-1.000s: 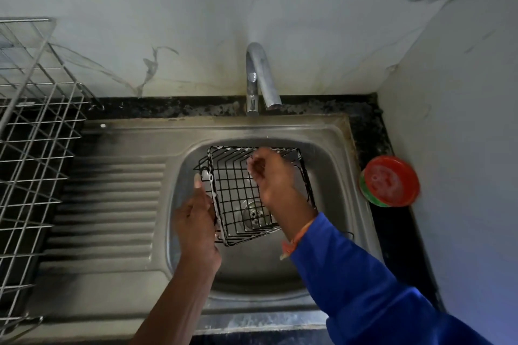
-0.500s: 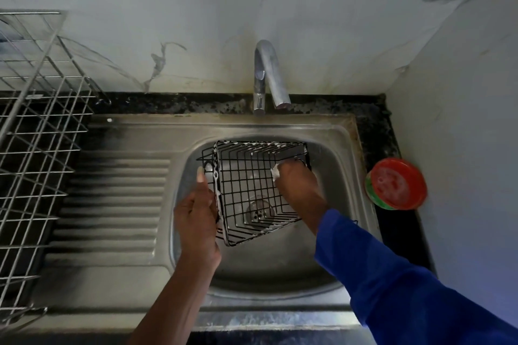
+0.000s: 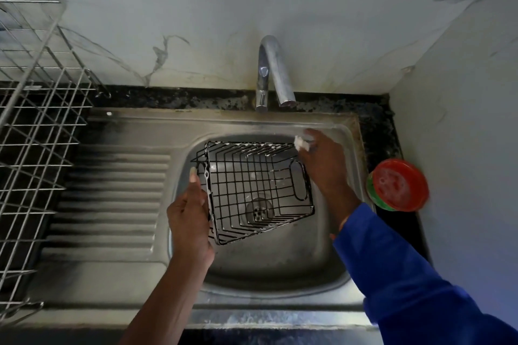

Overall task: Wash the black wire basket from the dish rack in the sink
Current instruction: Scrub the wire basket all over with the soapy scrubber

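the black wire basket (image 3: pixel 252 190) sits in the middle of the frame, tilted on its side over the bowl of the sink (image 3: pixel 280 260), with the drain showing through its mesh. it reads as a light, stiff thing: thin coated wire in an open grid, rigid enough to hold its shape from one edge alone. wet and soapy, that coating is likely slick, so a pinch on a single wire could slip; the thicker rim, or the oval handle loop on its right wall, looks like the safest place to take hold. it does not look fragile, though a knock against the steel would be noisy.

the left hand (image 3: pixel 189 221) has its grip closed on the basket's left rim, thumb up along the edge and fingers wrapped behind it, carrying the whole weight. the right hand (image 3: pixel 322 165) is at the basket's upper right corner, in the centre right of the frame, its fingers closed around a small whitish scrubbing piece (image 3: pixel 301 143); whether it touches the wire just now is hard to tell.

white flecks of lather run along the top rim and dot the left edge, so the scrub seems underway with rinsing still to come. the tap (image 3: pixel 273 73), upper centre, shows no running water.
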Demonstrator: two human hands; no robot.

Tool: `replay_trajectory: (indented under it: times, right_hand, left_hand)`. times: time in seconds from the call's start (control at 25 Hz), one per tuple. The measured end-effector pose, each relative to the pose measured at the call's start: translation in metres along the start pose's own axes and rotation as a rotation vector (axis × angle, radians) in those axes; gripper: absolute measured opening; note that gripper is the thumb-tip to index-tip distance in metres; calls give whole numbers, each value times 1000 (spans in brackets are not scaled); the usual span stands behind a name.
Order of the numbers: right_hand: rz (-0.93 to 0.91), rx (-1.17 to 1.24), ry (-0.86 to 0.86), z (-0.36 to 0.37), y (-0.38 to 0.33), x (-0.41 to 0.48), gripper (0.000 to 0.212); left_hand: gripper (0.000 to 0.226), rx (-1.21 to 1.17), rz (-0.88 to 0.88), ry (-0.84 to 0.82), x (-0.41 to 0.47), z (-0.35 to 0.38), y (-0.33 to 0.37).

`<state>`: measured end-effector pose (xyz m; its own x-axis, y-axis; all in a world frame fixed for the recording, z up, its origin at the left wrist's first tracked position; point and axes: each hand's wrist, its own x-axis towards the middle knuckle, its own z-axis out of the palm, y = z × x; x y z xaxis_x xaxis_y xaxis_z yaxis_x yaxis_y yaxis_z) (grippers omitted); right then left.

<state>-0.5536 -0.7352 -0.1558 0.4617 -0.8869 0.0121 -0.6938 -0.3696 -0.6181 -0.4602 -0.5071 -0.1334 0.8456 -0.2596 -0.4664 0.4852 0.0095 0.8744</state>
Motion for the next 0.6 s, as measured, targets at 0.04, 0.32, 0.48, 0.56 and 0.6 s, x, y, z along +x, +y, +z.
replay_trajectory:
  times: [0.04, 0.32, 0.48, 0.56, 0.6]
  right_hand:
    - [-29, -28, -43, 5, -1, 2, 23]
    - [155, 281, -7, 15, -19, 0, 23]
    - [11, 382, 91, 26, -68, -36, 26]
    - [-92, 572, 59, 41, -93, -60, 24]
    - [-53, 700, 39, 44, -97, -63, 22]
  left_hand:
    - [52, 9, 1, -10, -2, 1, 0]
    - [47, 51, -26, 0, -1, 8, 8]
    - [45, 25, -27, -31, -10, 24, 7]
    - [47, 25, -27, -34, -12, 33, 7]
    - [46, 10, -29, -34, -10, 33, 4]
